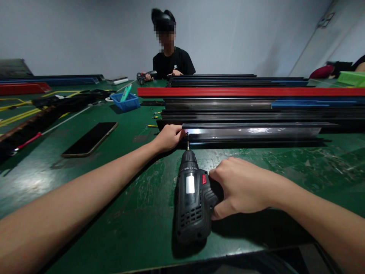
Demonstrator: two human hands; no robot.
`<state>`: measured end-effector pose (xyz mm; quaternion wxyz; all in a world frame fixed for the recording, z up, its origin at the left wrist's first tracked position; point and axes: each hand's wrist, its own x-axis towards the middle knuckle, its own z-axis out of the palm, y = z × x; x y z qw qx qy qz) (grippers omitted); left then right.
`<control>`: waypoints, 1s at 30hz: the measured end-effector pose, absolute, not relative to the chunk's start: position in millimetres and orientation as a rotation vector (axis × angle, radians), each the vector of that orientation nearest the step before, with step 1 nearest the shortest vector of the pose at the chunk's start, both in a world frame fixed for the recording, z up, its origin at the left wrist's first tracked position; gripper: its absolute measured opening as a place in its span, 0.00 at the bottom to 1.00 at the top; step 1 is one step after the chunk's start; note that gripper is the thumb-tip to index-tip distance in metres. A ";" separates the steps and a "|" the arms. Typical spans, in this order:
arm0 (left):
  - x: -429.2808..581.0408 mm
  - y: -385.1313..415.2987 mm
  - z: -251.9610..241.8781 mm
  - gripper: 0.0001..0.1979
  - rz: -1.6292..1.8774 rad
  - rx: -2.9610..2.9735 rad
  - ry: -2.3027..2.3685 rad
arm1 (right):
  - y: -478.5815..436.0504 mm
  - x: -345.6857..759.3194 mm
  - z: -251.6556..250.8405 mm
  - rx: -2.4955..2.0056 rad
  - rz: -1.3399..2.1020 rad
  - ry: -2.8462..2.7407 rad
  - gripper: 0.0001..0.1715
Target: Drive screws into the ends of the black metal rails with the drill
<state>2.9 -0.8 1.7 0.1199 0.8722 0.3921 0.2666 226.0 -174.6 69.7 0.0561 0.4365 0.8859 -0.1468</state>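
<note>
A black cordless drill (191, 201) lies on its side in front of me, its bit pointing away. My right hand (236, 184) is wrapped round its handle. The thin bit (188, 142) reaches the near left end of a long black metal profile (256, 131), where a bright spot of light falls. Gripping that same end is my left hand (170, 137), fingers curled round the edge and partly hidden. Whether a screw sits at the bit's tip is too small to tell.
More long profiles, one red (242, 92), lie behind in parallel. Left are a phone (90, 140), a blue basket (125, 102) with a teal-handled tool, and dark strips with yellow cords (17, 121). Across the green table (137, 213), another person (173, 61) holds a drill.
</note>
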 end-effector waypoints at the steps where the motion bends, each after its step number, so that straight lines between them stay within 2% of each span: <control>1: 3.0 -0.4 1.5 0.26 0.781 2.551 1.145 | -174.4 226.0 69.5 1.327 -0.451 2.683 0.32; 10: 2.9 -1.6 0.8 0.27 0.776 2.525 1.157 | -174.4 225.6 69.5 1.356 -0.466 2.671 0.30; 18: 2.1 0.3 -1.0 0.25 0.781 2.541 1.143 | -195.9 219.7 62.4 1.472 -0.264 2.664 0.20; 25: 2.7 -0.7 -0.7 0.23 0.786 2.546 1.137 | -207.5 212.3 52.9 1.604 -0.169 2.630 0.17; 30: 2.6 -1.3 0.3 0.23 0.800 2.554 1.140 | -197.6 215.0 57.4 1.588 -0.223 2.616 0.19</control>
